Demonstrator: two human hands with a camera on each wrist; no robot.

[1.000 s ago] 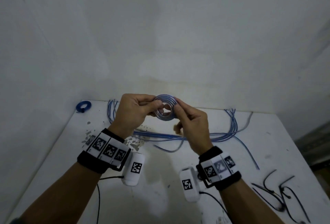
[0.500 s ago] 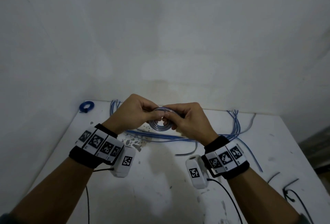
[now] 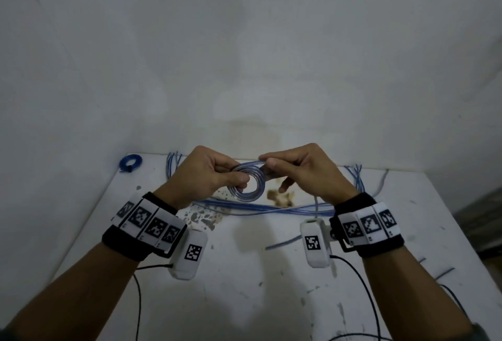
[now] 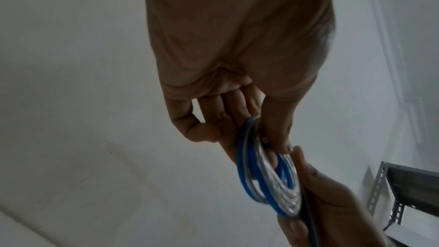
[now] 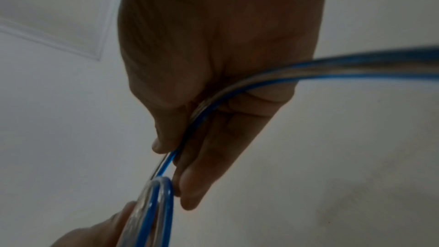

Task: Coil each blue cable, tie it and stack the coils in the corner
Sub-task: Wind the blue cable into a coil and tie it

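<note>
Holding a small coil of blue cable up over the white table, I have both hands on it. My left hand pinches the coil's left side, thumb on the near face and fingers curled behind it; from the left wrist view the coil sits clamped between that thumb and the fingers. My right hand pinches the free run of the same cable at the top of the coil, thumb and forefinger closed on the strand. From the right wrist view the strand passes through the palm, goes out between thumb and fingers and meets the coil's edge just below the fingertips. The coil hangs in the air, clear of the tabletop, roughly midway between the two wrists. Below it a bundle of loose blue cables lies stretched across the table near the back wall, its ends curving up at both sides. One finished blue coil rests in the far left corner of the table, against the wall. Dark stains mark the surface just under my hands.
</note>
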